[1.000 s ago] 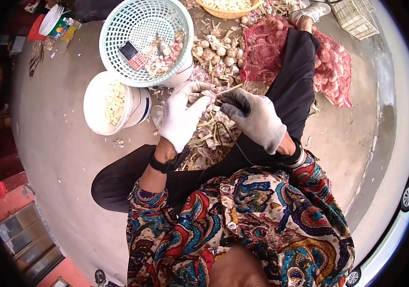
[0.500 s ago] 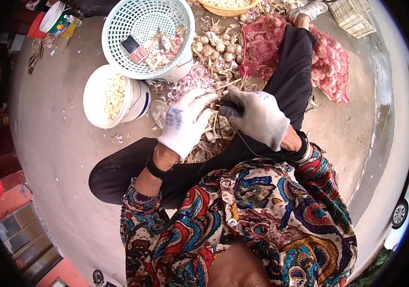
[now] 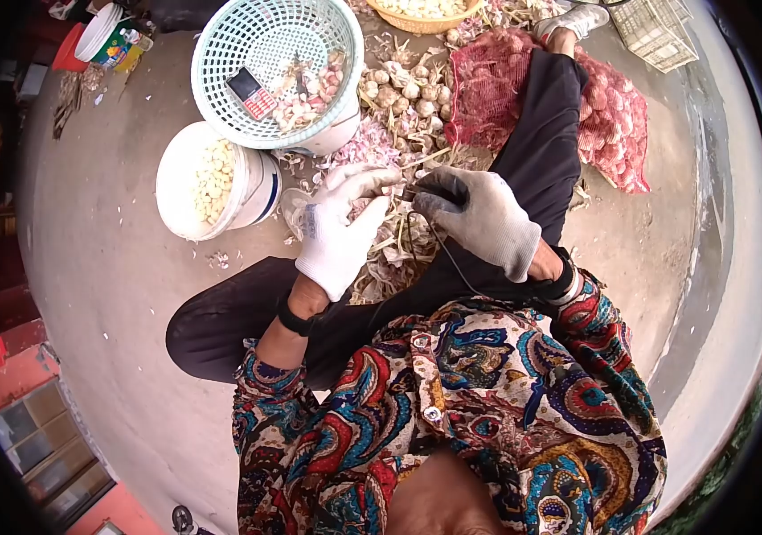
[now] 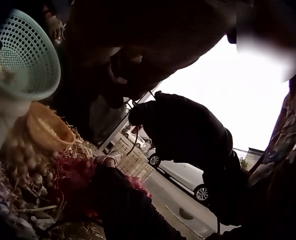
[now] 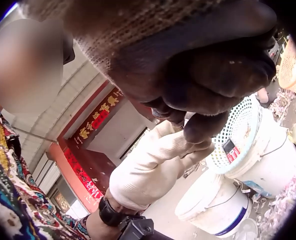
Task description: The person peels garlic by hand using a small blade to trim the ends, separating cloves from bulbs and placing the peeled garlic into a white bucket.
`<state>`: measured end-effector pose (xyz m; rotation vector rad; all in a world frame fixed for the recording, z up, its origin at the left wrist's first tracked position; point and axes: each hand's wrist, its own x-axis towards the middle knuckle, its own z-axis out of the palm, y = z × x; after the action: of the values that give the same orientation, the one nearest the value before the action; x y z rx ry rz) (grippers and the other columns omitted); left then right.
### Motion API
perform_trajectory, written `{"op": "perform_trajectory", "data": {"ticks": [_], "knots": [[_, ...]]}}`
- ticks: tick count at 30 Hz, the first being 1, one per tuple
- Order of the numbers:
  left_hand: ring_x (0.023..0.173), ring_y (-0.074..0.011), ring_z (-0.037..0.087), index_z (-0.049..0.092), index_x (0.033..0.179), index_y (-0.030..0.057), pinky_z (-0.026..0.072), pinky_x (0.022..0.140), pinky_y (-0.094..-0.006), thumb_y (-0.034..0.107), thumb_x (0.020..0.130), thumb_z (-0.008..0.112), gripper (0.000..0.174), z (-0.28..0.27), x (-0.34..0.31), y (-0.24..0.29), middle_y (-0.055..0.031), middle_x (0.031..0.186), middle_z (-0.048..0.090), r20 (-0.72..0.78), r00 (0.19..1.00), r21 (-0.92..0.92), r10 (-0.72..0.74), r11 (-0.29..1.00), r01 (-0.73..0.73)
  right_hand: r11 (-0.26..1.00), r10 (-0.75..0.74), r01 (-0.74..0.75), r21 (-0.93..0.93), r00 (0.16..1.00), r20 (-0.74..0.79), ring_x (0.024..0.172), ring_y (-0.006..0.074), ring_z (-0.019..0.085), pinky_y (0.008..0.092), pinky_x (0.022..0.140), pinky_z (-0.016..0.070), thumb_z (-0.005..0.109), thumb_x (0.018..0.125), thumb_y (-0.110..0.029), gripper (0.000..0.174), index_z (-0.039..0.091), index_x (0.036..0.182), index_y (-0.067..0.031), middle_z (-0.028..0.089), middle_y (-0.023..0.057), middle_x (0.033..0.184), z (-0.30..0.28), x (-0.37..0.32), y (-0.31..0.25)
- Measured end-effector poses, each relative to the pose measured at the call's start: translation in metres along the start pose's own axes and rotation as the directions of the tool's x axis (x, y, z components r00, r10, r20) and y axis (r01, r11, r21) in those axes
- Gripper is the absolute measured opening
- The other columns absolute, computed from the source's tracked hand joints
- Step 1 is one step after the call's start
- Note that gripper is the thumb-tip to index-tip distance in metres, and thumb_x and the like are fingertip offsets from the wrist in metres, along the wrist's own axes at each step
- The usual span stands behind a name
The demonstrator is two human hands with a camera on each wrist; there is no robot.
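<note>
My left hand (image 3: 336, 218), in a white glove, reaches toward the right with bent thumb and fingers, pinching a small piece of garlic that is mostly hidden by the fingertips. My right hand (image 3: 479, 218), in a white glove with dark-coated fingers, curls round a small dark tool (image 3: 410, 191) whose shape is largely covered. A thin dark cord (image 3: 454, 264) trails down from this hand toward the lap. In the right wrist view the right thumb overlaps the left fingers (image 5: 175, 150). Beneath both hands lie garlic skins (image 3: 394, 272) and dry stalks.
A pale-blue basket (image 3: 207, 89) with cloves and a phone (image 3: 252, 94) sits on a white bucket. Beside it, another white bucket (image 3: 176, 209) holds peeled cloves. Whole garlic bulbs (image 3: 399, 94), a red mesh sack (image 3: 488, 85) and an orange basket (image 3: 426, 24) lie ahead.
Both hands have come slightly back from the basket, uncovering more pink skins. A pinkish garlic piece seen earlier at the left fingertips is now hidden. The left thumb has spread from the forefinger.
</note>
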<state>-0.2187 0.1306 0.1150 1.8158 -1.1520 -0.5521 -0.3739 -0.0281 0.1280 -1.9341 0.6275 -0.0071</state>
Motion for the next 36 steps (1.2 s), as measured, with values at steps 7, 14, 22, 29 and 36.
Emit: {"op": "perform_trajectory", "data": {"ticks": [7, 14, 22, 29, 36], "knots": [[0.111, -0.0252, 0.065, 0.072, 0.114, 0.0055, 0.0508, 0.097, -0.0348, 0.004, 0.087, 0.067, 0.027, -0.001, -0.001, 0.013, -0.0121, 0.118, 0.066, 0.028, 0.995, 0.227, 0.101, 0.968, -0.105, 0.999, -0.034, 0.035, -0.003, 0.996, 0.084, 0.068, 0.0115, 0.057, 0.0330, 0.068, 0.0511, 0.068, 0.098, -0.021, 0.026, 0.069, 0.113, -0.0005, 0.067, 0.0104, 0.077, -0.003, 0.002, -0.001], [0.104, -0.0227, 0.068, 0.071, 0.116, 0.0042, 0.0528, 0.092, -0.0329, 0.002, 0.089, 0.066, 0.027, -0.004, -0.004, 0.016, -0.0104, 0.112, 0.070, 0.068, 0.996, 0.118, 0.065, 0.990, -0.072, 0.925, 0.062, -0.139, 0.353, 0.974, 0.220, 0.063, 0.0049, 0.053, 0.0248, 0.059, 0.0456, 0.068, 0.099, -0.020, 0.021, 0.073, 0.106, 0.0000, 0.061, -0.0027, 0.071, -0.003, 0.003, 0.001], [0.099, -0.0118, 0.069, 0.067, 0.116, -0.0044, 0.0547, 0.091, -0.0244, -0.006, 0.094, 0.062, 0.023, 0.005, -0.007, 0.009, -0.0075, 0.107, 0.074, 0.101, 0.950, -0.641, -0.294, 0.711, 0.288, 0.976, 0.045, -0.074, 0.204, 0.989, 0.144, 0.061, 0.0137, 0.063, 0.0302, 0.061, 0.0514, 0.071, 0.094, -0.025, 0.024, 0.073, 0.095, -0.0008, 0.067, 0.0040, 0.069, -0.002, 0.007, 0.014], [0.111, -0.0210, 0.067, 0.059, 0.128, -0.0018, 0.0549, 0.099, -0.0345, 0.010, 0.103, 0.055, 0.028, 0.011, -0.014, -0.018, -0.0125, 0.121, 0.067, 0.187, 0.935, -0.804, -0.300, 0.501, 0.321, 0.965, 0.007, 0.000, -0.262, 1.000, 0.028, 0.084, 0.0313, 0.072, 0.0385, 0.077, 0.0560, 0.068, 0.094, -0.027, 0.023, 0.073, 0.106, -0.0079, 0.073, 0.0171, 0.091, 0.002, 0.003, 0.012], [0.097, -0.0171, 0.069, 0.061, 0.126, -0.0008, 0.0562, 0.095, -0.0321, 0.010, 0.102, 0.058, 0.026, 0.013, -0.015, -0.025, -0.0065, 0.110, 0.068, 0.223, 0.886, -0.853, -0.407, 0.358, 0.379, 0.961, 0.017, 0.001, 0.275, 0.998, -0.064, 0.076, 0.0038, 0.054, 0.0235, 0.069, 0.0490, 0.073, 0.096, -0.017, 0.026, 0.067, 0.110, 0.0036, 0.065, -0.0015, 0.082, 0.012, 0.005, 0.017]]}}
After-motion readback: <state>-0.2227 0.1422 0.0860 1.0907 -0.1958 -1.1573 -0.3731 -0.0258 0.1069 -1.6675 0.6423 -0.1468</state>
